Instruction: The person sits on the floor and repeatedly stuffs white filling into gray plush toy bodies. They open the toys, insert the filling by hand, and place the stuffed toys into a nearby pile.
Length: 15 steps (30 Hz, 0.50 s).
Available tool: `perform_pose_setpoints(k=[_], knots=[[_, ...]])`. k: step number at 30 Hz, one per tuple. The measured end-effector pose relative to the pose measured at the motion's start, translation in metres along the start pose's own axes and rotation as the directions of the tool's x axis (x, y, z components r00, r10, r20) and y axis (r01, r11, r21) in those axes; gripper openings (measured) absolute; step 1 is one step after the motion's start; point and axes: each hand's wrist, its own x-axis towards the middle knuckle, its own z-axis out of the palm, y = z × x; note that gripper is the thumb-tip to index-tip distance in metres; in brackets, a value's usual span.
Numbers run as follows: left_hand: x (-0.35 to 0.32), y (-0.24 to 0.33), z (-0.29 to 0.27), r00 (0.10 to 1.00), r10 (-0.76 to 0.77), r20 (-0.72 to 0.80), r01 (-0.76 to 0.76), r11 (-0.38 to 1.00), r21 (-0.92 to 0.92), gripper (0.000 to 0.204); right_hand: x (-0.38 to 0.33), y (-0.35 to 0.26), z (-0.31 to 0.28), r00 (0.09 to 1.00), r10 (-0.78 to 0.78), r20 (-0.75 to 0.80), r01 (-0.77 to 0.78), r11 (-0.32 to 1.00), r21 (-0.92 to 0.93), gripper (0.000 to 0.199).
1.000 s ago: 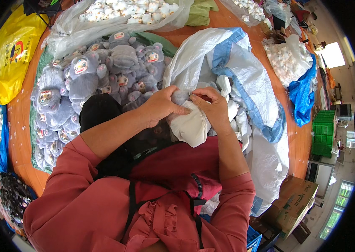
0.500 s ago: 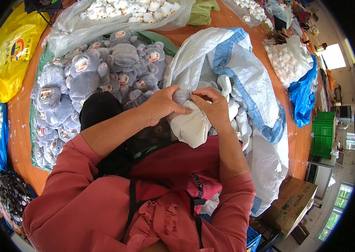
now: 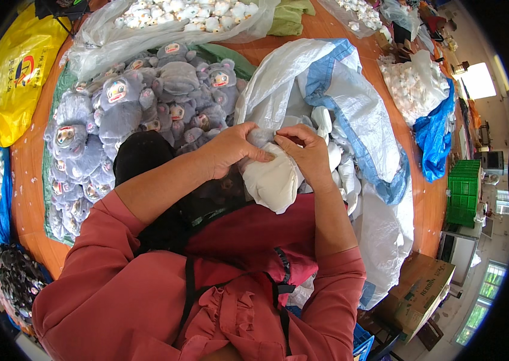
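Both hands meet over a soft white plush body [image 3: 275,180] held above my lap. My left hand [image 3: 230,150] grips its upper left side with fingers curled. My right hand [image 3: 305,150] pinches the top of it from the right. Beneath and beyond the piece lies an open white woven sack with a blue stripe [image 3: 350,96], with several more white plush pieces [image 3: 332,156] inside. My sleeves are dull red.
A heap of grey plush dolls [image 3: 122,114] lies on a green sheet at the left. Clear bags of white pieces [image 3: 182,18] sit at the back. A yellow bag [image 3: 16,72], a blue bag [image 3: 432,132], a green crate [image 3: 464,192] and a cardboard box [image 3: 420,295] surround the orange floor.
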Motion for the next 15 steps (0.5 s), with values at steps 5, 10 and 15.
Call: perform_pose_setpoints(k=[5,10,15], knots=[[0.0017,-0.0026,-0.0008,1.0,0.007,-0.005,-0.007,1.0,-0.012,0.095,0.0,0.0003,-0.0009,1.0,0.022,0.007,-0.022,1.0,0.001,0.013],[0.0,-0.001,0.0003,1.0,0.003,0.002,-0.003,1.0,-0.028,0.094,0.0,-0.0009,-0.0006,0.999,0.034,0.006,-0.035,0.999,0.01,0.013],[-0.0038,0.0042,0.0037,1.0,-0.006,-0.007,0.006,1.0,-0.01,0.094,-0.0004,0.001,-0.0005,0.999,0.037,0.005,-0.038,0.999,0.01,0.012]])
